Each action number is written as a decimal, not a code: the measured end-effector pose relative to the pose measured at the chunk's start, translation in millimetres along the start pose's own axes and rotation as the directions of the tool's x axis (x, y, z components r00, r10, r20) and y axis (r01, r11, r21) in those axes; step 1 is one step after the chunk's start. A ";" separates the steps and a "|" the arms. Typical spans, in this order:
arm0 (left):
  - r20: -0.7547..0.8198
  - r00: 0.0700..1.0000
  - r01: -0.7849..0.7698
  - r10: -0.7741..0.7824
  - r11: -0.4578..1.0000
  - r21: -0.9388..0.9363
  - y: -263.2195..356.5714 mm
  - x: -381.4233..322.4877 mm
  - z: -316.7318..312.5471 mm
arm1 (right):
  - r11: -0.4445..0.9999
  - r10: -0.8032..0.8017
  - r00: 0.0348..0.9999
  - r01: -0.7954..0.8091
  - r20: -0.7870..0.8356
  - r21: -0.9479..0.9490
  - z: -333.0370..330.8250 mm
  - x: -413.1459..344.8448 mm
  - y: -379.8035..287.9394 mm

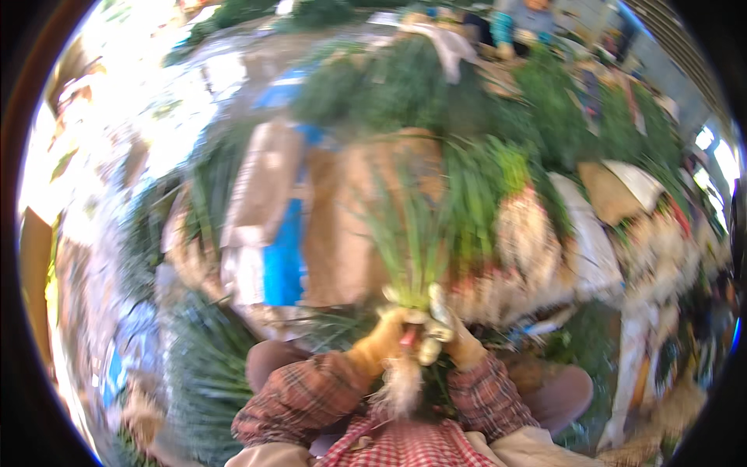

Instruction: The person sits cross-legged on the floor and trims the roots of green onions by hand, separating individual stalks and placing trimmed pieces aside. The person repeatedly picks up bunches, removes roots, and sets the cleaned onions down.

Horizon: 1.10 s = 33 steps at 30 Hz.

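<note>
In front of my body I hold a bunch of green onions [411,283] upright, its green leaves pointing away from me. Pale, stringy roots [402,385] hang from it towards my lap, with a reddish stem base between my hands. My left hand [382,338], in what looks like a yellow-orange glove, closes around the bunch from the left. On the other side my right hand [464,341] grips it, pale fingertips against the stems. Blur hides the exact finger positions. Just beyond the bunch lies a flattened brown cardboard sheet [350,233].
More onions [473,233] lie right of the cardboard, beside a rooty bunch [525,227]. A leafy pile [204,368] is by my left knee. Blue-and-white packaging [284,251] lies left. Large green heaps [402,82] stretch beyond; another person [525,23] is at the far right.
</note>
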State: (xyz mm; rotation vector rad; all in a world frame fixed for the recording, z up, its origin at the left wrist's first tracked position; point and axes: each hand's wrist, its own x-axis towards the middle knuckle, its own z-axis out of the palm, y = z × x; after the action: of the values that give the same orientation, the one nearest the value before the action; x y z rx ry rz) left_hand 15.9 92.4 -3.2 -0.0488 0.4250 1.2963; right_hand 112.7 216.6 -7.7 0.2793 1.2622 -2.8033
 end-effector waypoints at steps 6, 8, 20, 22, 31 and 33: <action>-0.150 0.980 -0.091 0.133 0.961 0.261 5.6 5.3 0.1 | 0.893 0.095 0.950 -0.214 -0.297 -0.396 15.6 -24.5 -12.3; -0.214 0.909 -0.175 0.357 0.795 0.581 12.3 4.0 2.4 | 0.856 0.033 0.968 -0.156 -0.249 -0.494 19.9 -30.4 -9.0; -0.293 0.836 -0.324 0.464 0.849 0.418 73.9 -55.0 37.2 | 0.795 -0.093 0.870 -0.228 -0.484 -0.562 30.9 -80.7 -54.2; -0.199 0.771 -0.393 0.605 0.697 0.600 72.6 -55.4 43.2 | 0.804 0.063 0.887 -0.316 -0.457 -0.503 23.0 -93.5 -20.6; 0.200 0.781 -0.577 0.592 0.806 -0.135 73.8 -34.9 5.0 | 0.039 -0.516 0.803 -0.327 -0.299 -0.944 -60.2 -56.1 -26.9; -0.095 0.863 -0.496 0.496 0.868 0.019 68.0 -26.0 -8.0 | -0.412 -0.795 0.606 -0.542 -0.002 -0.732 -77.2 -22.5 -41.5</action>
State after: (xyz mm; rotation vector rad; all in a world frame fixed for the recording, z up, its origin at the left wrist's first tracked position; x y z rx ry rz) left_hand -55.5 85.5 11.7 -0.0059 0.5388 1.8121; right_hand 140.6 301.3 -23.0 1.1510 3.4406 0.1593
